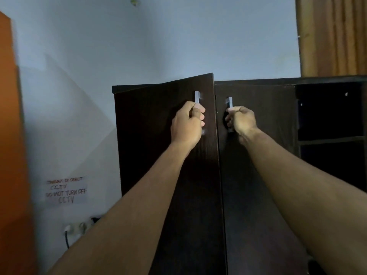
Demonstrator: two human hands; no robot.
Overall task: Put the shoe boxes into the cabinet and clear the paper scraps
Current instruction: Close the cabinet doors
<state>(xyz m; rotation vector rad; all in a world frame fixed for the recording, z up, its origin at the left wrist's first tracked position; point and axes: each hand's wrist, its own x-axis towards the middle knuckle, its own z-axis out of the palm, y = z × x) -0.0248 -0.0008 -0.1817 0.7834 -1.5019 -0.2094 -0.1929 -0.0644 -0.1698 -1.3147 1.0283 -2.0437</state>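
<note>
A tall dark brown cabinet (258, 155) fills the middle of the head view. My left hand (187, 124) is closed around the silver handle (197, 98) of the left door (155, 135), which stands slightly ajar toward me. My right hand (241, 120) grips the silver handle (230, 103) of the right door (264, 116), which looks flush with the cabinet front. No shoe boxes or paper scraps are in sight.
Open dark shelves (329, 139) sit at the cabinet's right side. An orange panel (12, 135) stands at the far left. A handwritten CCTV note (66, 190) and wall sockets (77, 228) are on the pale wall. Brown curtains (333, 34) hang at the top right.
</note>
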